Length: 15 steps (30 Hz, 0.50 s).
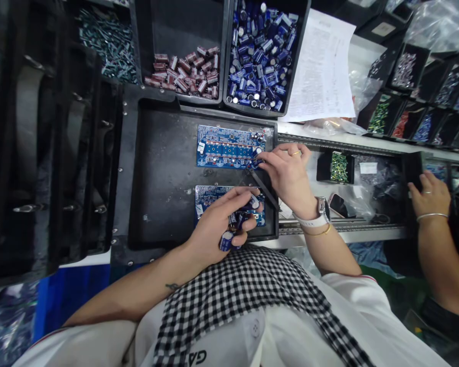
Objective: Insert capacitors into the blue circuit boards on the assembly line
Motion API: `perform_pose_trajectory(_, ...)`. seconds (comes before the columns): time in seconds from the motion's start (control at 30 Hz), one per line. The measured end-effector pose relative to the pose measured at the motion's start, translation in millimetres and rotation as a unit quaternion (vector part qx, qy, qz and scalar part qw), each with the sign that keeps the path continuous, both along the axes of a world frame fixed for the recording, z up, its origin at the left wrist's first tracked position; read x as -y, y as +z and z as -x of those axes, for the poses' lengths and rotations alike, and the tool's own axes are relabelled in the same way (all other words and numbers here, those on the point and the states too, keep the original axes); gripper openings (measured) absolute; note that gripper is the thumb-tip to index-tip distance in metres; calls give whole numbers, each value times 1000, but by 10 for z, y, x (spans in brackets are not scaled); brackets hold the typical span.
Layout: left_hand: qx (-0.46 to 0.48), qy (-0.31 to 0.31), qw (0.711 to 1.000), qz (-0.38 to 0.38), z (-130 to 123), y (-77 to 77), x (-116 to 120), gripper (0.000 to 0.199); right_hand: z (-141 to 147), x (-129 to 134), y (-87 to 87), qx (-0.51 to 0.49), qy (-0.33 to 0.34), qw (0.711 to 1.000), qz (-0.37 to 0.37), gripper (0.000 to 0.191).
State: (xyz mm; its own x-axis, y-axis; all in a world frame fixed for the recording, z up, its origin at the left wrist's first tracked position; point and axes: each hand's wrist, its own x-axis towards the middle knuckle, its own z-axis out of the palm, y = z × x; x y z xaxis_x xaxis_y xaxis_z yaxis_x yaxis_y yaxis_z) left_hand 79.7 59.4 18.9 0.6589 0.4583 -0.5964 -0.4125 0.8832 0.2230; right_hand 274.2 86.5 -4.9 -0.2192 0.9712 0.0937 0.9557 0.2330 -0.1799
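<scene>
Two blue circuit boards lie in a black tray (156, 204), one behind the other. Over the right end of the far circuit board (222, 148), my right hand (288, 171) pinches a blue cylindrical capacitor (257, 152) standing at the board's surface. My left hand (218, 214) is curled round several blue capacitors (226, 239) above the near circuit board (210, 192), covering much of it. One of those capacitors sits between thumb and forefinger. A dark flat strip (263, 189) slants across the tray's right edge below my right hand.
Behind the tray stand a bin of blue capacitors (260, 56), a bin of brown-red capacitors (187, 71) and a bin of dark green parts (107, 46). A printed sheet (321, 66) lies right of them. Another person's hand (430, 196) rests on a dark tray at the right.
</scene>
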Motion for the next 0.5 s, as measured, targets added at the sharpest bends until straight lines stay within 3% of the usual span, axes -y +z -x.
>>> perform_pose_trajectory(0.27,-64,53,997,4,-51,7,7,20,-135,-88,-7,54,132,990,21,34)
perform_pose_trajectory(0.5,-55,62,996,28,-159,38,57,19,63,334,504,-30,97,995,-8,35)
